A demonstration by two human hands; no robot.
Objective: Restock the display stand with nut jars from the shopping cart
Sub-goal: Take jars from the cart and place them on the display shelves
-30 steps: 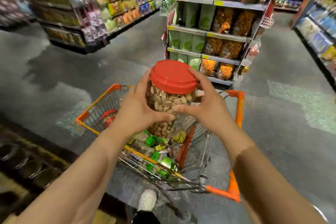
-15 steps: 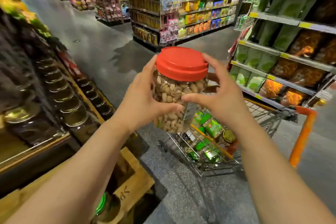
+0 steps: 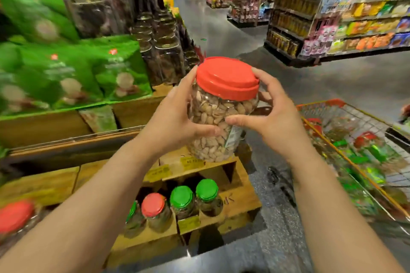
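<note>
Both hands hold one big nut jar (image 3: 218,117) w/ a red lid (image 3: 227,77), up in the air above the wooden display stand (image 3: 235,201). The left hand (image 3: 175,122) is curled round the jar's left side, thumb across the front. The right hand (image 3: 273,117) is curled round the right side, fingertips up by the lid rim. Two hands prob. because the jar is fat and full of nuts, so one hand might slip. It is kept upright, lid on top, ready to go down flat.

Under the jar, the stand's low shelf has smaller jars: one red-lid jar (image 3: 154,206) and two green-lid jars (image 3: 194,197) side by side. A bare bit of wood sits next to them (looks like room for more, but I can't be sure it fits). To the left are green snack bags (image 3: 104,71) in wooden boxes, a bit blurry.

The shopping cart (image 3: 346,131) is on the right, close by, w/ more stuff inside. The floor (image 3: 332,86) is dark grey and shiny. Far shelves (image 3: 343,20) hold lots of bright packs.
</note>
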